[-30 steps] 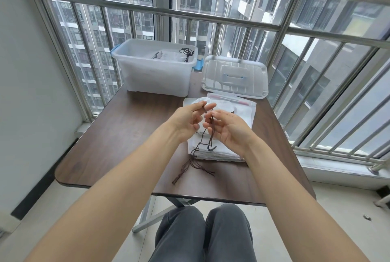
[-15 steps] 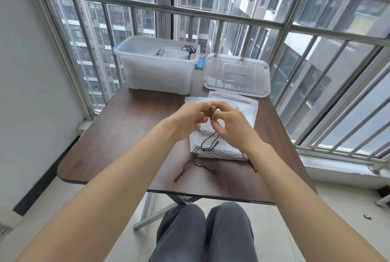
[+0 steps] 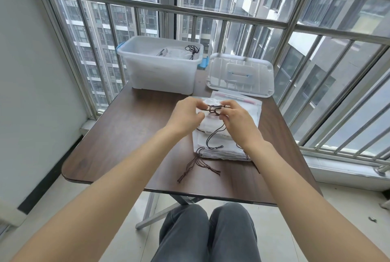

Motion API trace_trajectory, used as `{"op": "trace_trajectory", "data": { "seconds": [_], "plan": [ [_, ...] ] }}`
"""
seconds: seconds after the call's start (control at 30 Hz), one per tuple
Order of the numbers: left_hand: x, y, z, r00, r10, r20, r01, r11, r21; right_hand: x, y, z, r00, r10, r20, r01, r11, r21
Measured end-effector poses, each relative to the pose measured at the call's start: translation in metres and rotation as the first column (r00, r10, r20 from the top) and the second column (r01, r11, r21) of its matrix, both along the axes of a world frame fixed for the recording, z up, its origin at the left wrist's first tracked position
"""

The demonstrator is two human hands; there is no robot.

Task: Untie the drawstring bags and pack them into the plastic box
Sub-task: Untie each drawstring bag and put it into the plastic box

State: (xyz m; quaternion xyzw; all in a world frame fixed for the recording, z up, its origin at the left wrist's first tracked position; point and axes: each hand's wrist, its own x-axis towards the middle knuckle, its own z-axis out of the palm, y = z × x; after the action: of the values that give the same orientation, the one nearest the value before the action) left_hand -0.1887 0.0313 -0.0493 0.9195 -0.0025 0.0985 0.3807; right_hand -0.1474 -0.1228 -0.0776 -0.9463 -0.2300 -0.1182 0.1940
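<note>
Hands: left hand [image 3: 186, 115] and right hand [image 3: 236, 119] now pinch the cord [image 3: 213, 109] higher above the stack of bags [image 3: 213, 147] on the bench [image 3: 126, 135].
Change: knot is being pulled apart.
Plastic box [image 3: 160, 74]: open, awaiting this bag.

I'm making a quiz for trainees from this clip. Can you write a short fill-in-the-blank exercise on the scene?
1. Both hands, left hand and right hand, pinch a dark ____ above the stack of bags.
2. The plastic box stands open; its lid lies to its ____.
3. The box and lid rest at the table's ____ edge, nearest the railing.

Missing words: drawstring; right; far
</note>
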Motion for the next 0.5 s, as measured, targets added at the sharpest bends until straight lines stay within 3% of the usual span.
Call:
{"op": "trace_trajectory", "data": {
  "seconds": [0.1, 0.17, 0.3, 0.4, 0.5],
  "plan": [
    [0.0, 0.001, -0.001, 0.999, 0.037, 0.007, -0.036, 0.885, 0.464, 0.0, 0.001, -0.002, 1.0, -0.022, 0.019, 0.022, 1.0, -0.008],
    [-0.002, -0.001, 0.001, 0.999, 0.051, -0.016, -0.034, 0.846, 0.533, 0.001, 0.001, -0.003, 0.999, -0.044, 0.02, 0.044, 0.999, -0.009],
    [-0.002, 0.0, 0.002, 0.995, 0.074, -0.069, -0.046, 0.937, 0.345, 0.0, 0.004, -0.004, 0.998, -0.068, 0.018, 0.067, 0.997, 0.031],
    [-0.003, 0.0, -0.001, 0.998, -0.061, -0.005, 0.061, 0.994, 0.087, -0.001, 0.008, -0.004, 0.996, -0.088, 0.025, 0.087, 0.996, 0.025],
    [-0.004, 0.0, -0.008, 0.984, -0.161, 0.08, 0.168, 0.982, -0.09, -0.003, 0.012, -0.003, 0.994, -0.107, 0.025, 0.107, 0.994, -0.017]
  ]
}}
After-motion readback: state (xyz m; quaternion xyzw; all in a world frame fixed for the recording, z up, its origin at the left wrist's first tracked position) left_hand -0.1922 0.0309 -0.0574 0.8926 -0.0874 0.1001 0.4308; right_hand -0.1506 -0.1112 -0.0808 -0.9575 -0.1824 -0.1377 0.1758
